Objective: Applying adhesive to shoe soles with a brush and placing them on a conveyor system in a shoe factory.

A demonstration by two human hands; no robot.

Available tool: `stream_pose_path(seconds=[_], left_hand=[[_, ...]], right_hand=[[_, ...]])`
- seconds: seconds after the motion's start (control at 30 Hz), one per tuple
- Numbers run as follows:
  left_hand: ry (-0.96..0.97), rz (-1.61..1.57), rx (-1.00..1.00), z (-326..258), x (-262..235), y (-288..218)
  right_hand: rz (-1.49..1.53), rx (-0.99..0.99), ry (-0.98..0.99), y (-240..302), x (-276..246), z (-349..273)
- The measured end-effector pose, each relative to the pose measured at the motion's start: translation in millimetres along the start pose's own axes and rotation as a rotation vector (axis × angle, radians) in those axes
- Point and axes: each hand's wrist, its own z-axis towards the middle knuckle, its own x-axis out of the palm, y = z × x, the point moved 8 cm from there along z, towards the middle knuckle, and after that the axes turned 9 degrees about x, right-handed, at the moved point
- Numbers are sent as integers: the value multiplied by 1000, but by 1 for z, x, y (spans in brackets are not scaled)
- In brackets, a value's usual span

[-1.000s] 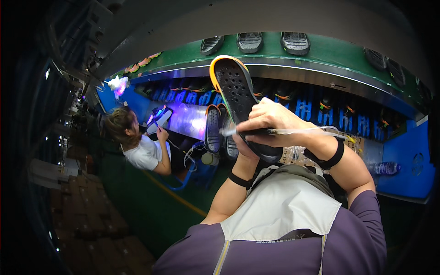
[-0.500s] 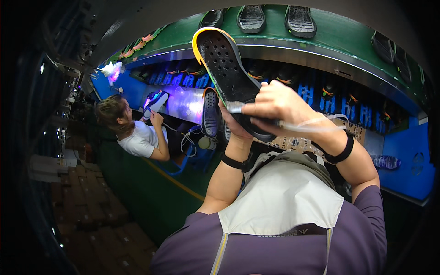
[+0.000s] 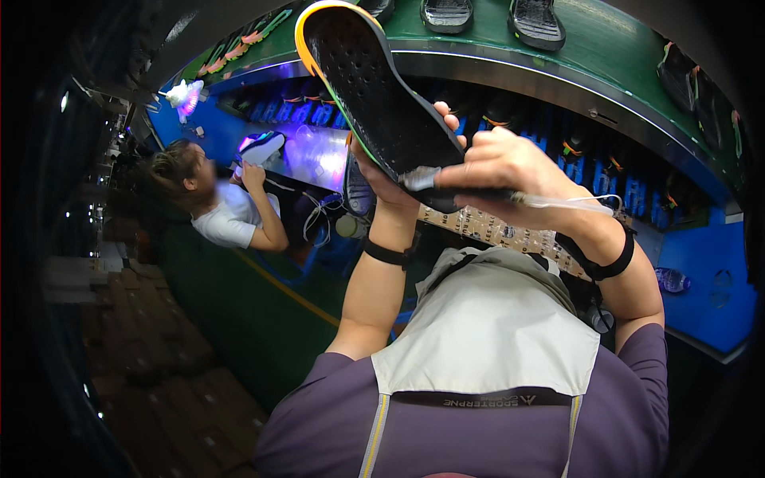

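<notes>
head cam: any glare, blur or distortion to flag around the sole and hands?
Head view: fisheye bends the green conveyor edge into an arc, corners vignette to black; purple light glares on the bench; shoe sole and right hand are sharp; left hand is mostly hidden behind the sole; the co-worker is soft.

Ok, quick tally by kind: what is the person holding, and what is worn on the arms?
Black shoe sole with orange rim: 1, in the left hand
Thin tool with clear tube: 1, in the right hand
Black arm bands: 2
Total: 4
</notes>
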Motion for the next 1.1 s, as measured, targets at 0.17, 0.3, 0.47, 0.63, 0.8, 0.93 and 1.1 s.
stream_pose_path(seconds=[0.17, 0.3, 0.47, 0.63, 0.8, 0.93, 1.1], left_hand=[[-10, -15, -57, -2, 5, -5], [-17, 55, -33, 2, 3, -15], [2, 224, -117, -6, -2, -27], [-38, 336, -145, -4, -7, -32], [37, 641, -260, 4, 10, -30], [-111, 801, -306, 7, -13, -38], [-222, 657, -402, 11, -15, -36]], right_hand=[[158, -96, 227, 13, 14, -6], [42, -72, 158, 6, 13, -4], [258, -79, 242, 12, 18, -5], [94, -194, 325, 11, 36, -10], [-32, -53, 203, 6, 31, -3], [-27, -165, 389, 17, 45, -10], [-96, -76, 309, 5, 40, -7]])
